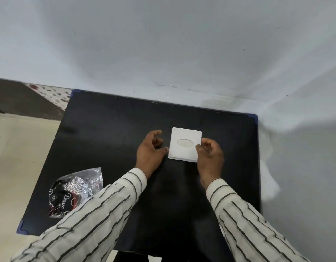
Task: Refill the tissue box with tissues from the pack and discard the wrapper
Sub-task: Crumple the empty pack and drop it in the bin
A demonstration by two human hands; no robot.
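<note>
The square white plastic tissue box (185, 144) sits far-right on the black desk (110, 133); it looks light, stiff, slick. Left hand (151, 150) half-open touching its left edge, right hand (210, 154) loosely curled at its right edge; grip the sides. The crinkly foil wrapper (76, 190) lies near-left.

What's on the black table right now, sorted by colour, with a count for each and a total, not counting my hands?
White: 1, the tissue box
Silver and black: 1, the crumpled wrapper
Total: 2 on the table
</note>
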